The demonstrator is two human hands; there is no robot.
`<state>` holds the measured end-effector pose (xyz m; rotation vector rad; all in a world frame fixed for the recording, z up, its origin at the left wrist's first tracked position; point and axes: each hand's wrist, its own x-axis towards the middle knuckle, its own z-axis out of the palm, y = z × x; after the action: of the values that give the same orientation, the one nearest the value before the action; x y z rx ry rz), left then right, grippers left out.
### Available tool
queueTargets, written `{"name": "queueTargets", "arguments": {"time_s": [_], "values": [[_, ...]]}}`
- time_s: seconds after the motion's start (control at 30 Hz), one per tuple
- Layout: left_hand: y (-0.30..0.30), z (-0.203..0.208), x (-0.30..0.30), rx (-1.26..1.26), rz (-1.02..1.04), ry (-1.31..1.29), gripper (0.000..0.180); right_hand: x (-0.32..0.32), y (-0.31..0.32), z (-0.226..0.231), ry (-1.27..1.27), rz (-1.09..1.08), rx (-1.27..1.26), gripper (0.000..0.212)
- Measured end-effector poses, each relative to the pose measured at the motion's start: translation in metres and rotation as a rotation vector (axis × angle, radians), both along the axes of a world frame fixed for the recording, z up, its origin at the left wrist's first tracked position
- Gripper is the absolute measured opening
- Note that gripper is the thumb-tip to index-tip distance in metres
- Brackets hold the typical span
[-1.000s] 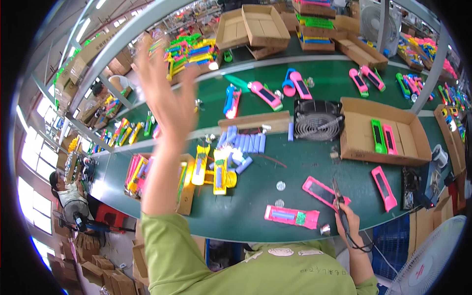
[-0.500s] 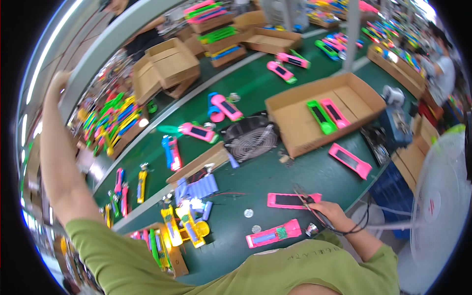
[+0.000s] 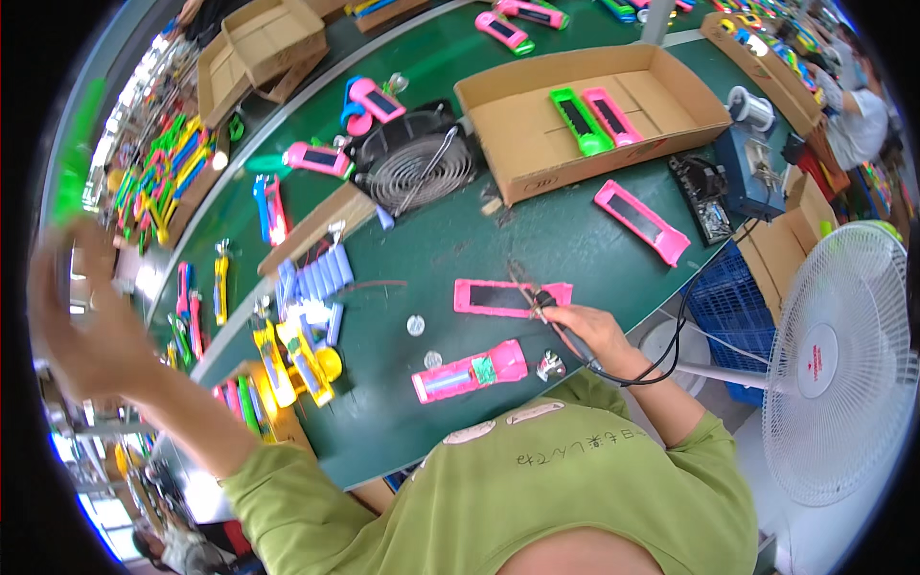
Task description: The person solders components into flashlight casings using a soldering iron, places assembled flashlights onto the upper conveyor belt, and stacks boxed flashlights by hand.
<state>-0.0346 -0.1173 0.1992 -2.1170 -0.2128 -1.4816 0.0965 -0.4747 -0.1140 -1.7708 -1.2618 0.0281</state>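
At the far left my raised left hand is blurred, its fingers around one end of a long green plastic piece. My right hand holds a soldering iron, whose black cable loops back past the wrist. Its thin metal end crosses a pink flashlight casing with a dark panel. Nearer to me lies an open pink casing with a blue battery cell and a green circuit board. Beside it are a small lamp reflector and two silvery discs.
A cardboard box holds green and pink casings. Left of it stands a black fan; a blue soldering station is at the right. Blue cells and yellow casings lie left. A white fan stands right.
My left hand has come down from beside the metal post, and a green piece now shows at its fingers. The view has shifted; my right hand stays at the pink casing with the soldering iron.
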Motion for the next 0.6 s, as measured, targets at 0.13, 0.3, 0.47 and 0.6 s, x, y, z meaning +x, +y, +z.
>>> {"name": "queueTargets", "arguments": {"time_s": [0.13,0.3,0.47,0.6], "values": [[-0.098,-0.131,0.0,-0.266,-0.287,0.333,0.025,-0.001,0.002,-0.005,-0.067,-0.057,0.045,0.041],[-0.131,-0.224,0.012,-0.53,-0.33,0.285,0.022,-0.002,0.002,-0.009,-0.068,-0.218,0.109,0.038],[-0.149,-0.265,0.041,-0.953,-0.533,0.468,0.019,0.002,-0.007,-0.011,-0.131,-0.265,0.121,0.036],[-0.169,-0.267,0.026,-1.037,-0.546,0.711,0.017,-0.001,-0.021,-0.013,-0.142,-0.296,0.117,0.036]]}}
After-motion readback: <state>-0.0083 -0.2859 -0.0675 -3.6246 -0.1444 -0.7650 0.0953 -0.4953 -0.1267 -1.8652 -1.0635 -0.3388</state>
